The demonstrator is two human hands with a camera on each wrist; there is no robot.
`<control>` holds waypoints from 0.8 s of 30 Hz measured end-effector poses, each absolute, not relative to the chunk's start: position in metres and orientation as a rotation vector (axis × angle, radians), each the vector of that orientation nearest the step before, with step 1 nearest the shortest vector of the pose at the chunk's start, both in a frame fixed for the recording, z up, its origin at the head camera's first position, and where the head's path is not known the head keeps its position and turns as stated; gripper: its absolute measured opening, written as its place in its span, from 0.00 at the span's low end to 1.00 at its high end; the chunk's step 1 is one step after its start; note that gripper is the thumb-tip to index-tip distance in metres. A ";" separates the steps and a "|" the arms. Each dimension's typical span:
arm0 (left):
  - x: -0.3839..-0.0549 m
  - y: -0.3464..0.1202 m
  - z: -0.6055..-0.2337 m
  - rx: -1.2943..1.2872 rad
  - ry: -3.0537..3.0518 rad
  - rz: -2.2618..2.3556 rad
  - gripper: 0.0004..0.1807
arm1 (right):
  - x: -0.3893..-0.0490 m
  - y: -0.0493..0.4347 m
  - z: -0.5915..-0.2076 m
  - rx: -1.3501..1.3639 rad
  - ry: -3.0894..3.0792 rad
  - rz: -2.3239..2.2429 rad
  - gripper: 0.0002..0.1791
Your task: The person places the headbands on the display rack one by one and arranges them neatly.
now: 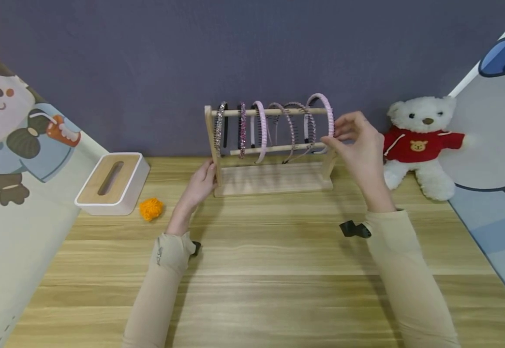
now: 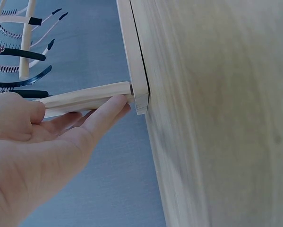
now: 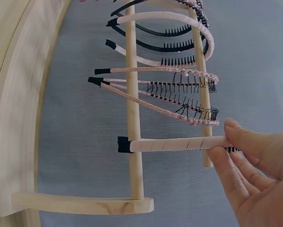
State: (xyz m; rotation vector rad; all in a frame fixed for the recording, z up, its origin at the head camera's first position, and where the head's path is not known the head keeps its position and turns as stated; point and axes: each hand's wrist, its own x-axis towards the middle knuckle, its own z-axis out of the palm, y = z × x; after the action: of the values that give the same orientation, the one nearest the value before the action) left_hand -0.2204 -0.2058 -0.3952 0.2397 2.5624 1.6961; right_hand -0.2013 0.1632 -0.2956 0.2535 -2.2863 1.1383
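Note:
A wooden headband rack (image 1: 274, 181) stands near the wall, with several headbands hung over its rods. My left hand (image 1: 202, 181) holds the rack's left upright; in the left wrist view the thumb and fingers lie on either side of that post (image 2: 91, 97). At the rack's right end, my right hand (image 1: 357, 137) pinches a wrapped light pink headband (image 3: 179, 144) between thumb and fingers, and the band still crosses both rods. Left of it hang thin braided pink headbands (image 3: 165, 106), a ribbed pink headband (image 1: 261, 128), a magenta glitter headband (image 1: 242, 130) and a silver glitter headband (image 1: 219, 128).
A white tissue box (image 1: 109, 186) with a wooden lid stands at the left, with an orange yarn ball (image 1: 151, 209) beside it. A white teddy bear (image 1: 422, 145) in a red hoodie sits at the right by the wall. The wooden table (image 1: 278, 290) extends toward me.

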 end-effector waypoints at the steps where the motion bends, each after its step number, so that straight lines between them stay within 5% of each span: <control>1: -0.220 -0.206 -0.395 0.240 2.562 1.695 0.28 | -0.202 0.163 -0.296 0.252 -2.287 1.136 0.20; 24: -0.221 -0.206 -0.395 0.231 2.560 1.692 0.28 | -0.211 0.164 -0.314 0.319 -2.329 1.187 0.20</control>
State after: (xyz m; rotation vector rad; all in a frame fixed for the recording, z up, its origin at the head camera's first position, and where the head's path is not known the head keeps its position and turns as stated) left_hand -0.2211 -0.2059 -0.3953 0.2306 2.5603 1.6920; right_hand -0.2108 0.1635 -0.3137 0.3188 -2.3286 1.1868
